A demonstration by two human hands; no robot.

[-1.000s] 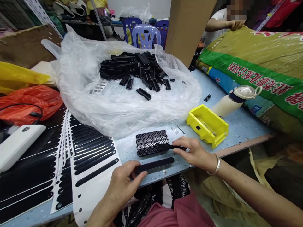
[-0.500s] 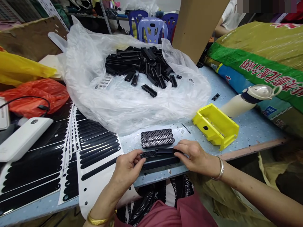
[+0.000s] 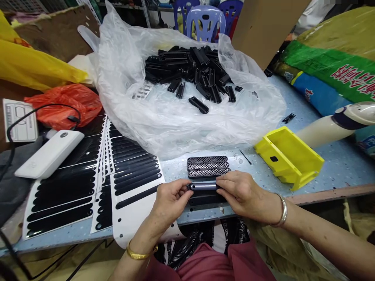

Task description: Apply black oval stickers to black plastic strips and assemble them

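Note:
A narrow, smooth black strip (image 3: 204,186) with a hole near its rounded end lies level between my hands. My left hand (image 3: 170,199) pinches its left end between thumb and fingers. The fingers of my right hand (image 3: 244,193) close on its right end and cover it. Whatever lies directly under the strip is hidden. Just beyond it, several black plates with a lattice pattern (image 3: 208,164) lie side by side on the table. Nearer to me, another dark flat strip (image 3: 205,200) rests close to the table edge, partly behind my right hand.
Clear plastic sheeting (image 3: 181,132) bears a heap of black slotted parts (image 3: 187,66). Sheets of black stickers (image 3: 134,168) spread on the left, beside a white power bank (image 3: 51,154). At right stand a yellow bin (image 3: 288,156) and a cream bottle (image 3: 325,130). A thin dark rod (image 3: 245,157) lies between.
The smooth strip, earlier offset to the right over a lattice plate, now reaches my left fingers and covers that plate. The whole view has shifted, with things appearing further right.

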